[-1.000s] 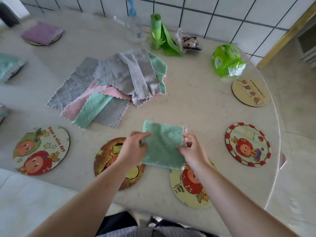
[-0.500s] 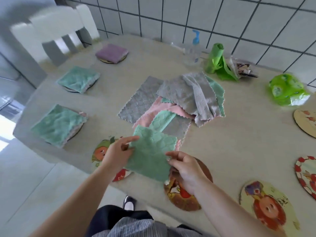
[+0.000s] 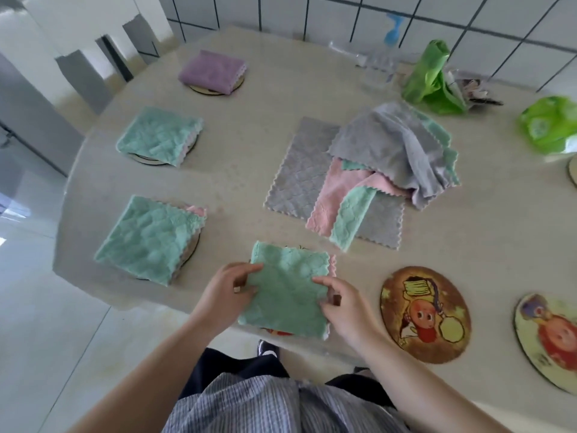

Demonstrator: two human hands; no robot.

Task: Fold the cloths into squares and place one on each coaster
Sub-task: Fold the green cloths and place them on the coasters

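Both hands, left (image 3: pixel 223 293) and right (image 3: pixel 345 303), grip folded green cloth (image 3: pixel 287 290) by sides, low over tabletop (image 3: pixel 249 182) edge, hiding coaster below. Messy cloth pile (image 3: pixel 374 170) behind. Bare coaster (image 3: pixel 425 314) just right.

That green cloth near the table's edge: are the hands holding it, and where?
Yes. The left hand pinches the folded green cloth at its left edge, the right hand at its right edge.

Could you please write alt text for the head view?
Both hands, left hand and right hand, hold a folded green cloth over a coaster at the table edge. Three coasters beyond already carry folded cloths; unfolded cloths lie piled mid-table.
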